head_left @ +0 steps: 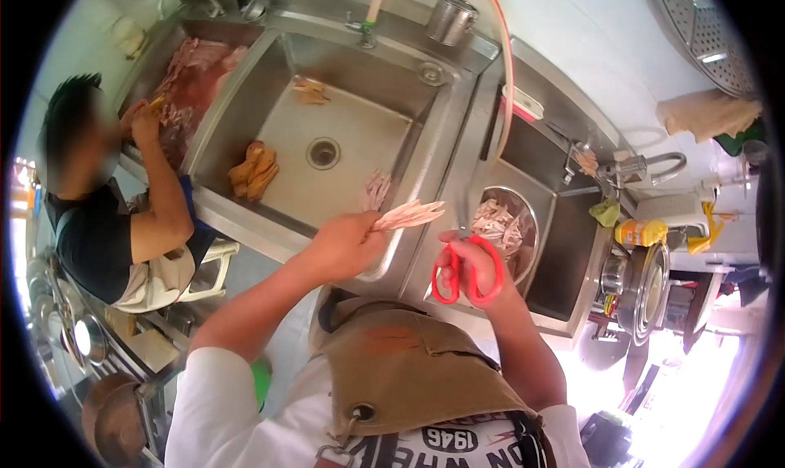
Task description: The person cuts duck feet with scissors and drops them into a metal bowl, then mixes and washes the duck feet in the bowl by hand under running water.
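Observation:
My left hand is closed around a bunch of pale, thin meat pieces that look like chicken feet; their ends stick out to the right. In my right hand is a pair of scissors with red handles, its blades pointing away from me, to the right of the bunch. Whether the blades are apart I cannot tell. Beyond my right hand, a round metal bowl holds many similar pale pieces. More pale pieces lie at the near right corner of the large sink.
Brownish-yellow pieces lie in the large sink, with a smaller one farther back. At left, a seated person works over another sink holding pinkish meat. A hose hangs by a metal can. A faucet stands at right.

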A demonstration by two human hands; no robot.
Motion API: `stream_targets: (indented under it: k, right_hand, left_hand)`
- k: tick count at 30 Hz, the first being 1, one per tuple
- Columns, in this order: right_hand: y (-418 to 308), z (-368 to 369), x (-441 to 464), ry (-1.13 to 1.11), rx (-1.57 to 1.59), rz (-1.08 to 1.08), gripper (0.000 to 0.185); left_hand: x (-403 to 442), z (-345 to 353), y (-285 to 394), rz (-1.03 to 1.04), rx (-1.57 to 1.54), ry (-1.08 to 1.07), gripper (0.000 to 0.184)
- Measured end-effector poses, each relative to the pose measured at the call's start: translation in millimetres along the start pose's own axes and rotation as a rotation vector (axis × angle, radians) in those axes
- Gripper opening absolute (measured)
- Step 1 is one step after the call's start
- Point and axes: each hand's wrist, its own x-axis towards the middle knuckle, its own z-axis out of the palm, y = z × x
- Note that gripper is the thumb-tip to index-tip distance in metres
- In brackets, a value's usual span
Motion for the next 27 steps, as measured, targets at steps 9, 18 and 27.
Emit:
stream_targets:
  k: [9, 18, 27]
  right_hand:
    - [-28.8, 23.4, -61.5, -0.169, -0.739, -0.043, 0.037]
    - [-42.0, 32.0, -51.6, -0.307, -0.914, 0.236, 0.036]
    - [-48.2, 39.1, -48.4, -0.273, -0.811, 0.31, 0.037]
  left_hand:
    - [2.0, 14.1, -27.8, 0.088, -0.301, -0.035, 0.028]
    - [-15.0, -20.7, 5.8, -0.083, -0.617, -0.252, 0.021]
    - [-24.9, -22.2, 30.4, -0.07, -0.506, -0.113, 0.029]
